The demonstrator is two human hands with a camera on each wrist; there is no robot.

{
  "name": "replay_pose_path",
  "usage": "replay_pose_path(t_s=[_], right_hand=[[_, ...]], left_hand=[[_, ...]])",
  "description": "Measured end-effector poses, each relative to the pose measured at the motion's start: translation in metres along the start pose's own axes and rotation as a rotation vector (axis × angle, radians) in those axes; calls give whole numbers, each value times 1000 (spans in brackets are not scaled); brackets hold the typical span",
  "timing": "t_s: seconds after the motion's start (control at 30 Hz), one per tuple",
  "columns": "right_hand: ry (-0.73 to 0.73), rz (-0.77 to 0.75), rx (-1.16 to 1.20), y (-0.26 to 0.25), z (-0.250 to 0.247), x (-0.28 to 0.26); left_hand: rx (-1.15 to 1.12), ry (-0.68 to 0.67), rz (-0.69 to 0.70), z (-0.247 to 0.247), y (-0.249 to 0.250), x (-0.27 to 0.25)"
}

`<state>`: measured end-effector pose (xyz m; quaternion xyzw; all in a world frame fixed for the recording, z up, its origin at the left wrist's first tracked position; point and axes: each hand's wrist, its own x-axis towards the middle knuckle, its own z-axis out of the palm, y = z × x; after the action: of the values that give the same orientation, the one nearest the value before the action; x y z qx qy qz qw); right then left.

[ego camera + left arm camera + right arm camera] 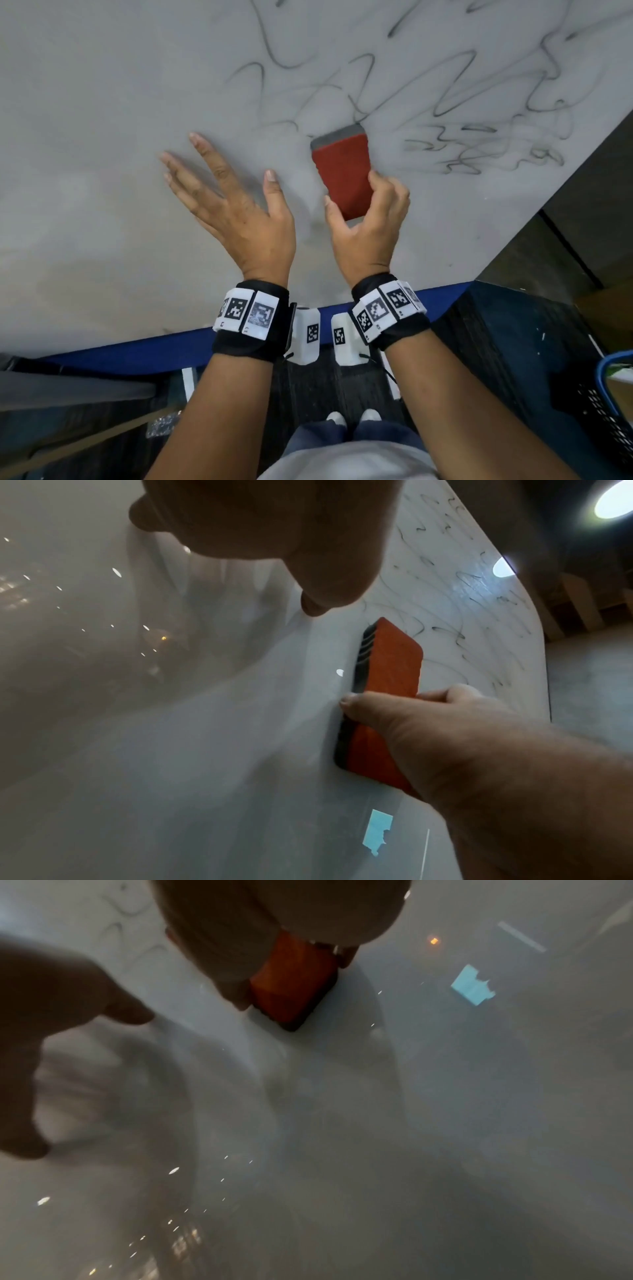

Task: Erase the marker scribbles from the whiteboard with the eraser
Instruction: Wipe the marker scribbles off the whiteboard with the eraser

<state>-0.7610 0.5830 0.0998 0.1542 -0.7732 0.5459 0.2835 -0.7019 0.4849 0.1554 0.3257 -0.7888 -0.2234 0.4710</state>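
Note:
The whiteboard (102,102) lies flat and fills the upper head view. Black marker scribbles (445,102) cover its upper right part; the left part shows only grey smears. My right hand (368,222) grips the near end of a red eraser (342,171) with a grey felt pad, thumb on one long side and curled fingers on the other. The eraser's far end touches the lower edge of the scribbles. In the left wrist view the eraser (390,669) lies felt-down on the board. My left hand (236,202) rests on the board beside it, fingers spread and straight.
The board has a blue front edge (137,346) near my wrists and a right edge (548,192) running diagonally. A dark floor and a blue-rimmed black crate (613,404) lie to the lower right. My feet (352,416) stand below the board's edge.

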Motion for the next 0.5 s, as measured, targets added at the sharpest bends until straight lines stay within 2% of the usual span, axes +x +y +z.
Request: replay_pose_path(t_s=[0.17,0.23,0.37,0.5], right_hand=[[183,146,58,7,-6,16],[159,143,58,-2,2,9],[19,34,-30,-10,7,-5],[57,20,-53,-2,-2,3]], left_hand=[[-10,-5,-10,2,-3,-2],[3,-11,-13,2,-2,-2],[13,-23,-14,2,1,-3],[13,-28,-13,2,0,-4]])
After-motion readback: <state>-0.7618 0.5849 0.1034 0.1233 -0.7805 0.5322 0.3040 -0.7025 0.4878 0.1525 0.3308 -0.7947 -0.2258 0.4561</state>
